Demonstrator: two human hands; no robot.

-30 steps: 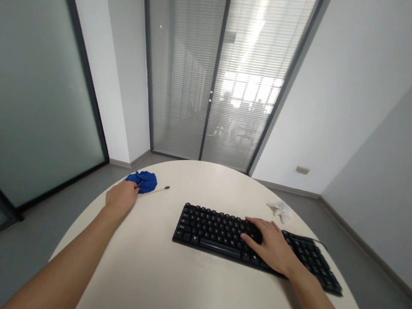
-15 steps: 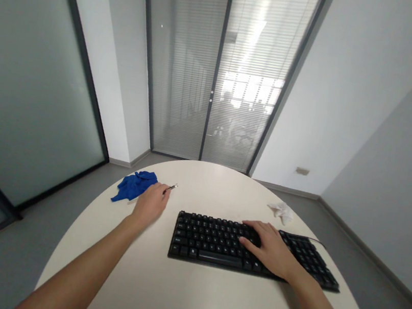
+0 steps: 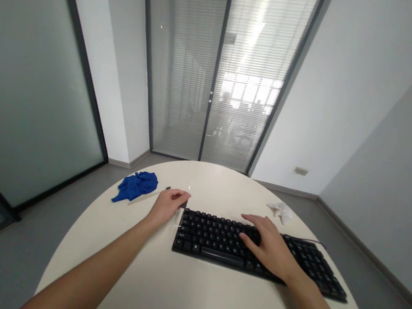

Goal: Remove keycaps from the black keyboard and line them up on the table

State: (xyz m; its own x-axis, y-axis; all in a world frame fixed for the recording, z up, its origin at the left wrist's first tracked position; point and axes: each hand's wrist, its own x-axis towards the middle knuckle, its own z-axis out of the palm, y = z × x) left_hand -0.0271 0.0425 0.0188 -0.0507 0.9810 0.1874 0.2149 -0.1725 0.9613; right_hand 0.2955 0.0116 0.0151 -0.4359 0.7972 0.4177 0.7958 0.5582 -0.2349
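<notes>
Black keyboard (image 3: 213, 235) lies on the round white table (image 3: 156, 281), slightly askew, right end near the table's right edge. Hands apart: right hand (image 3: 267, 246) rests on the keys, fingers spread, gripping nothing; left hand (image 3: 165, 208) pinches a slim tool (image 3: 183, 205) at the keyboard's far-left corner, too blurred to tell type or contact. Risks, as judged: uneven pressure from the right palm could swivel the keyboard or push it past that right edge; a fingertip pinch this small could let the tool slip or skid across keys. Left wrist could sweep the dark-tipped stick (image 3: 144, 198) into the blue cloth (image 3: 137, 186), close to the far-left edge, so either might drop. Cord (image 3: 313, 239) at the keyboard's far side could snag. White crumpled tissue (image 3: 281, 212) sits by the far-right edge. Moving room: bare tabletop on the near side, plus a far-edge strip between cloth and tissue.
</notes>
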